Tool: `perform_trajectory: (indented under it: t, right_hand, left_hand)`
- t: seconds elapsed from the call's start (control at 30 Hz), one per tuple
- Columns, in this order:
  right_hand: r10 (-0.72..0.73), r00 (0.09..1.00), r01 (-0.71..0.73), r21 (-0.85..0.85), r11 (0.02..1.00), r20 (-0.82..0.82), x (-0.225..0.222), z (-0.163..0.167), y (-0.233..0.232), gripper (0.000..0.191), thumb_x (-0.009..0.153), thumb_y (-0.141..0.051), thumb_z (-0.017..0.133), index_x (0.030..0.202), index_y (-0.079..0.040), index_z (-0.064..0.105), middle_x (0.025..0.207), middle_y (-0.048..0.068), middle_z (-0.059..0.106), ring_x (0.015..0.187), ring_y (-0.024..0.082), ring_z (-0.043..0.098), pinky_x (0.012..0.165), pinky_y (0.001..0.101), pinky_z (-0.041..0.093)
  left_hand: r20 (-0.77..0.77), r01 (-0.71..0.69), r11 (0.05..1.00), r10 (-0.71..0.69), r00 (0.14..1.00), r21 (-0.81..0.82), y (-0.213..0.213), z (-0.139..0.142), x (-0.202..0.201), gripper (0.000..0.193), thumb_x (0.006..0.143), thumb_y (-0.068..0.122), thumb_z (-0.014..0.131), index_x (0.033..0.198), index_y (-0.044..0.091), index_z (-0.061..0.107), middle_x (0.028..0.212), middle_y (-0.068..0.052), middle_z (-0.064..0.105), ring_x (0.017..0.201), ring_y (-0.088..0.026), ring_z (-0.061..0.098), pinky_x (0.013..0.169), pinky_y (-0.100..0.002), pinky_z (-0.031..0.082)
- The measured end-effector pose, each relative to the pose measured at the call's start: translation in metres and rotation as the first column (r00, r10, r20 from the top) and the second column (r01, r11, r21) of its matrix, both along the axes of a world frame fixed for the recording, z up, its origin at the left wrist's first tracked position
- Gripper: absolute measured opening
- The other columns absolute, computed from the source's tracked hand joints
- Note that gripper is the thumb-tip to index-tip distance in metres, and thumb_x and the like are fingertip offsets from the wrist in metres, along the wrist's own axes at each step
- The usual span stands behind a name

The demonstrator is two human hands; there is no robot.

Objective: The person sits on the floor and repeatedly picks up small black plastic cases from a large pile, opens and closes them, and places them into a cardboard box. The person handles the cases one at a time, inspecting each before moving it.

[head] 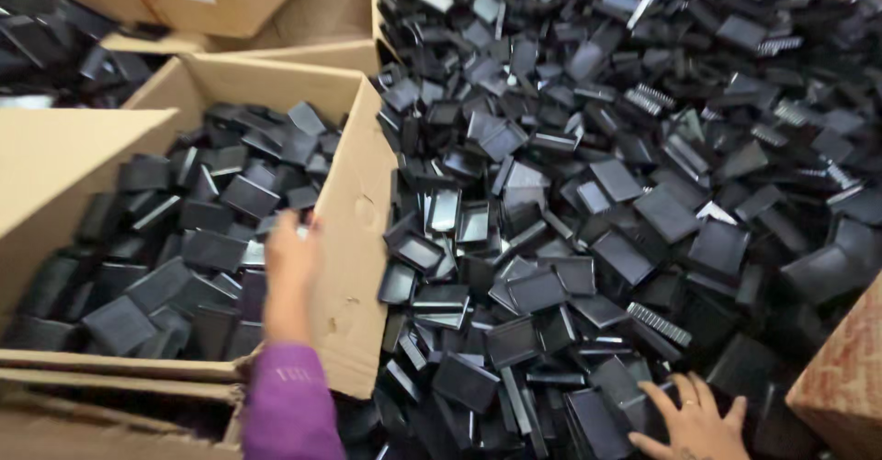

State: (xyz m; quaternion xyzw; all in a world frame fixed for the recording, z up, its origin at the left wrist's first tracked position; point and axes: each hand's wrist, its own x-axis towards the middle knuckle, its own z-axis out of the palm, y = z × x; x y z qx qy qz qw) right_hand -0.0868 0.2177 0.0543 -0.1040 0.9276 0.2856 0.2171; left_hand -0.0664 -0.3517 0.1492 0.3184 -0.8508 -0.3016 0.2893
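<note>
Head view: left hand (292,272), purple sleeve, reaches over the cardboard box (358,239) wall, fingers loosely spread, holding nothing I can make out; boxed black trays (211,249) lie directly beneath it; right hand (694,420), splayed flat and empty, rests on the loose tray pile (597,193), which extends ahead and to its left.

Flat black plastic trays (514,267) heaped loosely, tilted every way; more fill cardboard box (354,212).
</note>
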Motion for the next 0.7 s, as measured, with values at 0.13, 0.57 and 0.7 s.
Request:
perform_trajectory:
  t: [0.13, 0.57, 0.7]
  right_hand:
    - [0.153, 0.977, -0.181, -0.203, 0.962, -0.146, 0.016, -0.016, 0.005, 0.092, 0.066, -0.079, 0.072, 0.147, -0.051, 0.038, 0.158, 0.006, 0.032, 0.145, 0.030, 0.033, 0.114, 0.0525, 0.040]
    - [-0.210, 0.781, -0.326, -0.671, 0.666, -0.588, 0.066, 0.014, -0.012, 0.087, 0.026, -0.046, 0.103, 0.103, -0.024, 0.068, 0.119, 0.014, 0.059, 0.112, 0.037, 0.063, 0.099, 0.0503, 0.053]
    - [-0.340, 0.694, -0.435, -0.746, 0.504, -0.635, 0.073, 0.018, -0.015, 0.097, 0.031, -0.038, 0.095, 0.118, -0.013, 0.062, 0.119, 0.011, 0.059, 0.115, 0.033, 0.061, 0.104, 0.0482, 0.050]
  left_hand:
    - [0.409, -0.084, 0.847, 0.338, 0.848, -0.526, 0.079, -0.023, 0.024, 0.096, 0.078, 0.061, 0.067, 0.154, 0.010, 0.039, 0.155, -0.023, 0.039, 0.146, -0.040, 0.035, 0.116, -0.055, 0.030]
    - [0.396, 0.114, 0.979, -0.172, 0.902, 0.167, 0.230, -0.089, 0.093, 0.056, 0.079, 0.048, 0.082, 0.120, 0.014, 0.065, 0.167, -0.012, 0.012, 0.153, -0.038, 0.015, 0.110, -0.059, 0.040]
    - [0.433, -0.199, 0.894, 0.007, 0.902, 0.402, 0.239, -0.066, 0.099, 0.084, 0.073, 0.045, 0.089, 0.139, 0.021, 0.044, 0.169, -0.014, 0.004, 0.156, -0.036, 0.012, 0.109, -0.059, 0.042]
